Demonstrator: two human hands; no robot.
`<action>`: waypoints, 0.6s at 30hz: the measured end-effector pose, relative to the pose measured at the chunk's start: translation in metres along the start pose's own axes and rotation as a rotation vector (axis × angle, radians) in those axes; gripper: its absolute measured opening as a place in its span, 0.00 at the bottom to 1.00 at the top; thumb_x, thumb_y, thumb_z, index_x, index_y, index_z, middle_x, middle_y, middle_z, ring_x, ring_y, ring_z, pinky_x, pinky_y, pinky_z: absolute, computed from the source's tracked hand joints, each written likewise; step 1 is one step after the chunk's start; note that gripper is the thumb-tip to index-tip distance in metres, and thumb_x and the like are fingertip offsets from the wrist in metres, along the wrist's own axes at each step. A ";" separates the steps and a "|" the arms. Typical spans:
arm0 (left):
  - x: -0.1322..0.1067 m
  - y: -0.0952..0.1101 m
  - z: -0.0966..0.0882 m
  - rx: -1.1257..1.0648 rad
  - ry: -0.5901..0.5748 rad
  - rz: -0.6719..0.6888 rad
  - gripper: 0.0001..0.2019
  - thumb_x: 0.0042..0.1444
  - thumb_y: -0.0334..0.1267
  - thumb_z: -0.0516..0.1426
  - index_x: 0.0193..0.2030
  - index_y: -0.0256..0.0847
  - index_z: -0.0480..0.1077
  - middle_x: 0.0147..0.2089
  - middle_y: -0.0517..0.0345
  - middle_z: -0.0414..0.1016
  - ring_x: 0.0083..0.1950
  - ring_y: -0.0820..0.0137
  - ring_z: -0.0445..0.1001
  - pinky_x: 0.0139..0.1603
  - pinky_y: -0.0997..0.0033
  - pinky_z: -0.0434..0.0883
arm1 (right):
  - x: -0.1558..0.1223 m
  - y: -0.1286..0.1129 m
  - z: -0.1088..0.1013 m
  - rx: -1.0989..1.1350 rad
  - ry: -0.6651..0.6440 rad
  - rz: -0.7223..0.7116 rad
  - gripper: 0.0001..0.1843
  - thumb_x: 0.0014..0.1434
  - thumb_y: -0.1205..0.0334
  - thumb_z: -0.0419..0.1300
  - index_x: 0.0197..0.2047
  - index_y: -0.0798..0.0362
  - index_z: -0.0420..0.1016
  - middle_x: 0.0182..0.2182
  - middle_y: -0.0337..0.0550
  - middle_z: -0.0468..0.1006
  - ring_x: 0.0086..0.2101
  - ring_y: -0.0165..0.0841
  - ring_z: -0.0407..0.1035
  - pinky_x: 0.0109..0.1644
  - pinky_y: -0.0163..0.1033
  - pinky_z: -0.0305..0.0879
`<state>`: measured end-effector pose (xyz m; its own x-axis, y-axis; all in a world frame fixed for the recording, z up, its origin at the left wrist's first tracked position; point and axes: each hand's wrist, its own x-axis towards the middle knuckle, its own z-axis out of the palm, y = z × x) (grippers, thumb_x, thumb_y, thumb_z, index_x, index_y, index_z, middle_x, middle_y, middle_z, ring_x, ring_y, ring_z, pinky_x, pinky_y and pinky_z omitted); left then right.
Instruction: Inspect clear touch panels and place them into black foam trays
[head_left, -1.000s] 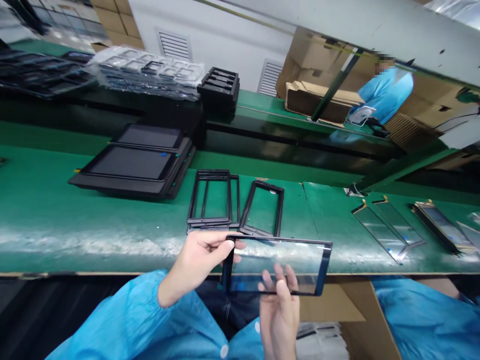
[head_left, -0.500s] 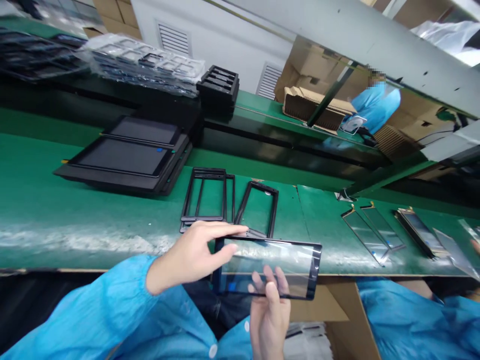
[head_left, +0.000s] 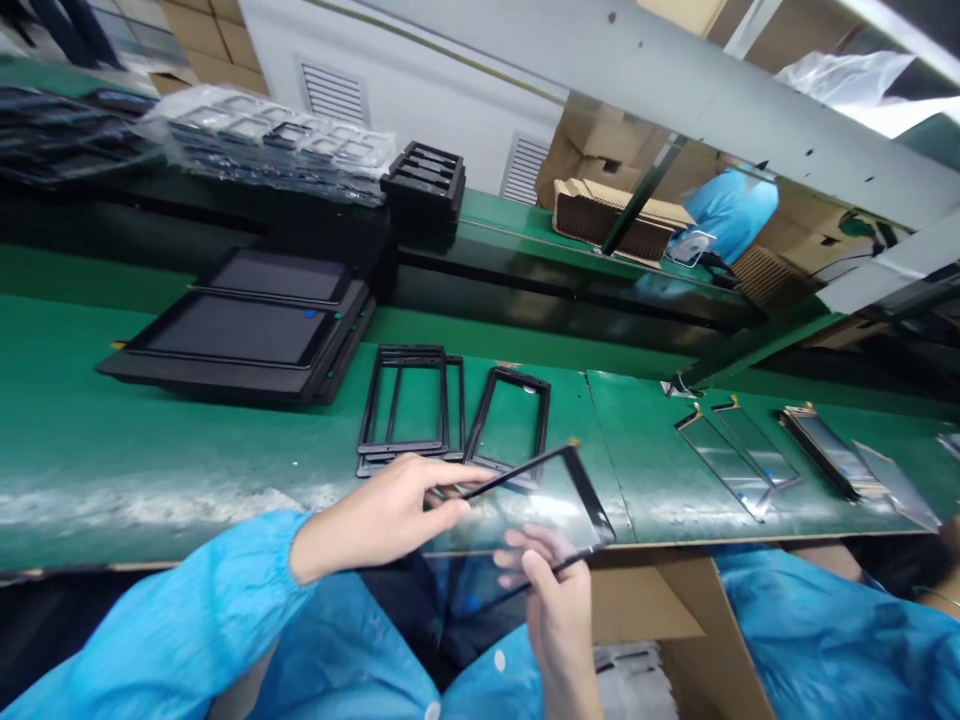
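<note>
A clear glass panel with a black border (head_left: 551, 500) is held tilted over the near edge of the green conveyor belt (head_left: 150, 460). My left hand (head_left: 390, 515) pinches its left end with thumb and fingers. My right hand (head_left: 551, 590) supports it from below, fingers showing through the glass. Just beyond the panel lie black rectangular frames (head_left: 409, 405) and a single frame (head_left: 510, 420) flat on the belt.
Black trays with dark screens (head_left: 247, 335) sit at the left. More glass panels (head_left: 731, 455) lie on the belt at the right. A cardboard box (head_left: 660, 610) stands below the belt edge. Another person's blue sleeve (head_left: 840, 630) is at the lower right; a further person (head_left: 724, 215) works behind.
The panel has tipped from facing me to a slanted, nearly flat attitude, its far corner swung toward the belt. Both hands kept their hold. The view shifted slightly.
</note>
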<state>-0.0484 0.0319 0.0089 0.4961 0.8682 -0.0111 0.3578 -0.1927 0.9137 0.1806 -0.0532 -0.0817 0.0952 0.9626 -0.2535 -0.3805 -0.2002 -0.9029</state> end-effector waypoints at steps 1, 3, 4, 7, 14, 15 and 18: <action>-0.002 0.000 0.002 -0.125 -0.033 -0.059 0.19 0.67 0.37 0.60 0.64 0.47 0.78 0.61 0.53 0.83 0.52 0.59 0.86 0.49 0.67 0.80 | 0.004 -0.009 -0.001 -0.050 -0.102 0.025 0.20 0.56 0.50 0.76 0.46 0.53 0.82 0.37 0.51 0.90 0.31 0.43 0.85 0.30 0.38 0.78; -0.005 -0.001 0.005 -0.345 -0.065 -0.150 0.17 0.69 0.38 0.59 0.62 0.44 0.78 0.61 0.49 0.83 0.46 0.61 0.87 0.41 0.69 0.81 | 0.010 -0.025 0.000 -0.118 -0.265 0.050 0.21 0.56 0.51 0.77 0.48 0.54 0.83 0.37 0.53 0.89 0.31 0.42 0.85 0.29 0.37 0.77; -0.006 -0.002 0.007 -0.416 -0.061 -0.181 0.15 0.70 0.39 0.58 0.59 0.43 0.79 0.59 0.47 0.83 0.44 0.61 0.87 0.38 0.70 0.80 | 0.013 -0.032 0.002 -0.131 -0.284 0.030 0.22 0.57 0.52 0.76 0.51 0.53 0.83 0.39 0.53 0.89 0.33 0.42 0.85 0.30 0.37 0.78; -0.010 -0.003 0.010 -0.485 -0.021 -0.240 0.12 0.70 0.42 0.59 0.53 0.40 0.79 0.54 0.45 0.85 0.44 0.60 0.87 0.35 0.71 0.79 | 0.019 -0.043 0.010 -0.139 -0.137 -0.097 0.24 0.63 0.51 0.71 0.60 0.49 0.78 0.43 0.50 0.89 0.36 0.41 0.85 0.34 0.39 0.80; -0.014 -0.001 0.008 -0.530 0.008 -0.305 0.14 0.69 0.45 0.60 0.54 0.39 0.79 0.54 0.41 0.85 0.43 0.58 0.87 0.32 0.70 0.80 | 0.022 -0.043 0.018 -0.157 0.077 -0.136 0.27 0.64 0.48 0.69 0.61 0.54 0.78 0.32 0.49 0.89 0.25 0.40 0.83 0.24 0.38 0.77; -0.013 -0.002 0.008 -0.532 0.004 -0.305 0.14 0.69 0.45 0.60 0.54 0.39 0.80 0.54 0.41 0.85 0.42 0.58 0.87 0.32 0.69 0.80 | 0.021 -0.042 0.017 -0.165 0.084 -0.133 0.27 0.63 0.48 0.69 0.60 0.54 0.78 0.32 0.49 0.89 0.25 0.41 0.83 0.23 0.38 0.77; -0.013 -0.005 0.008 -0.537 0.005 -0.287 0.15 0.69 0.44 0.59 0.57 0.40 0.78 0.55 0.41 0.85 0.43 0.58 0.87 0.33 0.68 0.80 | 0.023 -0.040 0.017 -0.173 0.108 -0.121 0.30 0.62 0.46 0.71 0.60 0.55 0.78 0.32 0.50 0.89 0.25 0.42 0.83 0.24 0.40 0.78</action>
<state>-0.0502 0.0176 0.0011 0.4350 0.8534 -0.2871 0.0271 0.3063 0.9515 0.1820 -0.0202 -0.0455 0.2322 0.9582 -0.1671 -0.1979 -0.1217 -0.9726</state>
